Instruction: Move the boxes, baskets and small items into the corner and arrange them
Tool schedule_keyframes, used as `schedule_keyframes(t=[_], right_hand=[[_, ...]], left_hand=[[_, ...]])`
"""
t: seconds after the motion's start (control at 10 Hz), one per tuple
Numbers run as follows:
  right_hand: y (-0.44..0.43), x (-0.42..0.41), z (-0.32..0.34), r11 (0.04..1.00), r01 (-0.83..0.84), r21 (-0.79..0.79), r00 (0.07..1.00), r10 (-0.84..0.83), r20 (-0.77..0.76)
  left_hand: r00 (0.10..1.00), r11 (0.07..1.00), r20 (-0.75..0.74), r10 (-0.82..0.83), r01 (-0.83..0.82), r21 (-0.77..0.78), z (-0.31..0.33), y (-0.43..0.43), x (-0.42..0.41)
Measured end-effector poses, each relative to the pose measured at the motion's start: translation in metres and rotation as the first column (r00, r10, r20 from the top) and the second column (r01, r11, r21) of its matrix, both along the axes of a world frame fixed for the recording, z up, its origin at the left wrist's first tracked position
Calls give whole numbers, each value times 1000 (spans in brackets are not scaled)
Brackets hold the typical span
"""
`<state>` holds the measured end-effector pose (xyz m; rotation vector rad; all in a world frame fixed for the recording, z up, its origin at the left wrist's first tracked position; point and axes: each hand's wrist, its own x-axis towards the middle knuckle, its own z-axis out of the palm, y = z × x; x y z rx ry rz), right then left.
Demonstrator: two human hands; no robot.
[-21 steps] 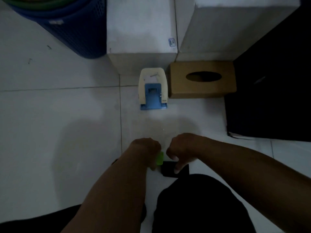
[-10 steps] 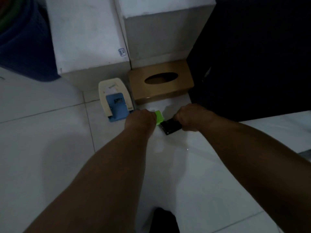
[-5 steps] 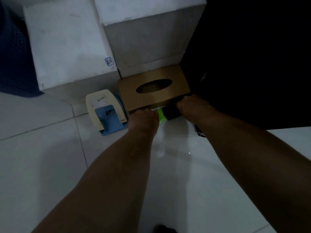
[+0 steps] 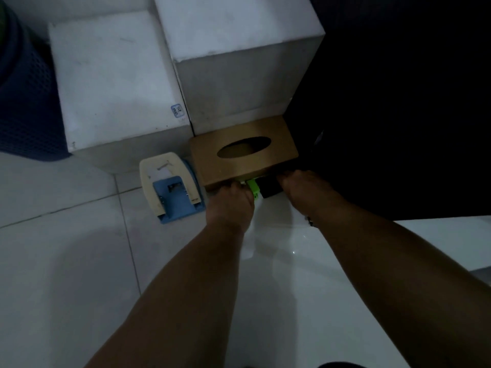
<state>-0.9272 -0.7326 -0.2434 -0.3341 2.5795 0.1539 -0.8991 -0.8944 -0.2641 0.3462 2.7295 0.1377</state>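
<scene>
Before tissue box [image 4: 244, 166], green item [image 4: 253, 186] end-on, black item [image 4: 269, 189] alongside

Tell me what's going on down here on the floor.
A person is reaching into the corner with both hands. The left hand holds a small green item and the right hand a small black item, both at the front edge of the brown tissue box. That box sits against two white boxes, with a hole punch just to its left.
</scene>
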Motion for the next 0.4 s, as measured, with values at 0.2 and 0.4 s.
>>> schedule_keyframes(t=[0.2,0.4], right_hand=[[-31,-2,38,999,-32,-34,987,37,156],[-109,-36,117,994,-9,-109,971,35,235]], left_hand=[[987,1000,156,26,-27,2,37,-13,-2],[978,991,161,130,-128,-24,115,-61,-32]])
